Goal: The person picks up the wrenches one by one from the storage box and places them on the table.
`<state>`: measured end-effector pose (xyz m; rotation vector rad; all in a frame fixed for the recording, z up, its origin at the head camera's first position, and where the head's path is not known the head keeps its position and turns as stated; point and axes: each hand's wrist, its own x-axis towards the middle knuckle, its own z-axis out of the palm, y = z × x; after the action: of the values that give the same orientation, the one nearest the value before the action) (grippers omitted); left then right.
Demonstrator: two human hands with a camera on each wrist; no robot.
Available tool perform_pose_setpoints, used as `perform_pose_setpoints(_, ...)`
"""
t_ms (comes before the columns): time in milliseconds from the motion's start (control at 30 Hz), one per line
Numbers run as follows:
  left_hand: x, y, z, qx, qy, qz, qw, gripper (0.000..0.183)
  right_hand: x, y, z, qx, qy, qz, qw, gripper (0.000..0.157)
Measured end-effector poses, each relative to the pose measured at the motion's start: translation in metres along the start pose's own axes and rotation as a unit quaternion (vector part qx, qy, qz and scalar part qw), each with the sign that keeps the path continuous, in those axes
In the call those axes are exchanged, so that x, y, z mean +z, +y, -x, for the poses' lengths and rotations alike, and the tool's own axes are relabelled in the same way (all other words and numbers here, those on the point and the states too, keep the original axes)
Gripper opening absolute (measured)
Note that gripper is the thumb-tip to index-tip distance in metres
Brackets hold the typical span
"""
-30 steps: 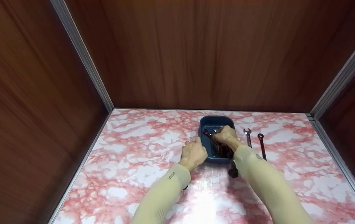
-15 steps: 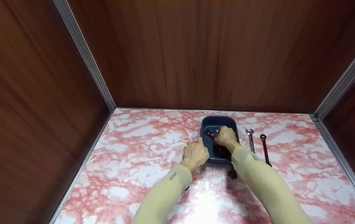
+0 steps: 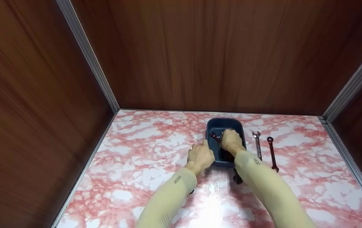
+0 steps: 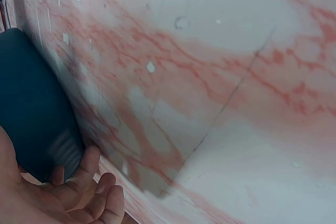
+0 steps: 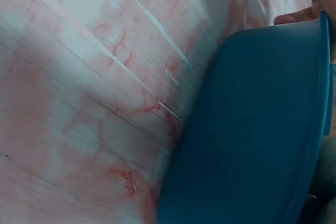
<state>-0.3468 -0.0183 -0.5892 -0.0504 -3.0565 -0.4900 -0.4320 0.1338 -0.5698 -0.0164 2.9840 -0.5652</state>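
Observation:
A dark blue plastic bin (image 3: 221, 121) stands on the marbled tabletop, with several wrenches inside. My left hand (image 3: 200, 157) holds the bin's left side; in the left wrist view its fingers (image 4: 90, 163) lie against the outer wall. My right hand (image 3: 232, 140) reaches down into the bin with bent fingers, among the wrenches. One dark reddish wrench (image 3: 214, 136) shows just left of it. The right fingertips are hidden, and whether they grip a wrench is unclear. In the right wrist view the bin's wall (image 5: 247, 129) covers most of what that hand touches.
Right of the bin lie a silver open-end wrench (image 3: 258, 142) and a dark combination wrench (image 3: 273, 153). A black object (image 3: 237, 179) pokes out below the right forearm, and a small dark tip (image 3: 191, 192) beside the left sleeve. Wood-grain panels (image 3: 181, 63) enclose the table.
My right hand has shifted slightly nearer within the bin, covering more of the wrenches. The left hand stays at the bin's side. The whole view has drifted a little.

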Motion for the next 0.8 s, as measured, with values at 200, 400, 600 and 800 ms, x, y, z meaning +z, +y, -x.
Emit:
perform_pose_setpoints(200,-0.0019,0.0005,0.0008,0.002,0.0,-0.002,1.0,0.049,-0.001,-0.0023,0.001,-0.002,-0.008,0.003,1.0,0.027)
perform_pose_setpoints(400,-0.0003,0.0001,0.0014,0.002,-0.002,-0.005,1.0,0.05,-0.0022,-0.001,0.0025,0.003,-0.016,-0.004,1.0,0.032)
perform_pose_setpoints(600,-0.0011,0.0005,0.0013,0.002,-0.002,-0.004,1.0,0.052,-0.0025,0.0029,0.0017,0.012,-0.025,0.0,1.0,0.039)
perform_pose_setpoints(800,-0.0002,0.0,0.0007,0.004,0.005,-0.004,1.0,0.048,-0.0063,0.003,0.0043,0.024,-0.03,-0.007,0.999,0.044)
